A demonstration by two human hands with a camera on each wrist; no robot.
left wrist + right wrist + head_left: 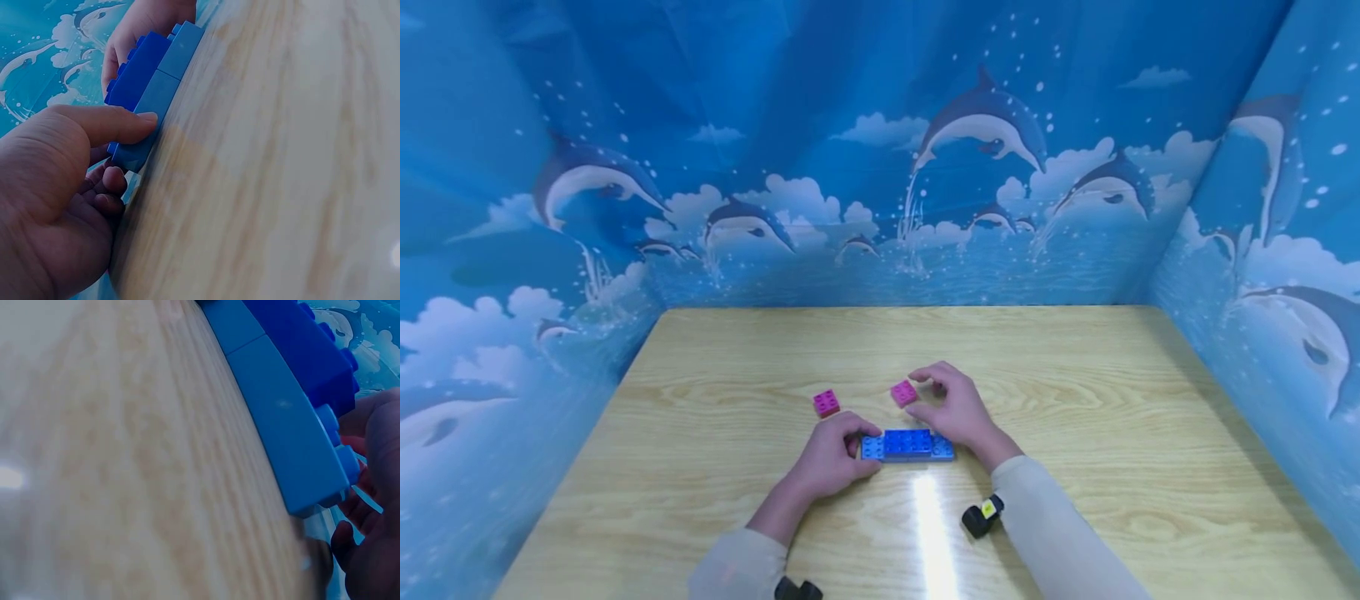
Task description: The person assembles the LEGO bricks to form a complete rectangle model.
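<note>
A long row of light blue bricks (872,448) lies on the table, with a dark blue brick (907,442) on top across its middle. My left hand (835,454) pinches the row's left end, the thumb (134,125) along its near side. Beyond the row, my right hand (951,404) has its thumb and index finger spread at a pink brick (904,393); whether they touch it is hard to tell. In the right wrist view the right hand (381,450) is partly hidden behind the blue bricks (284,425).
A darker magenta brick (826,403) lies on the wooden table (737,358), just beyond the left hand. Blue dolphin-print curtains (820,150) stand along the table's back and sides. A strip of light (932,533) reflects from the tabletop near the front.
</note>
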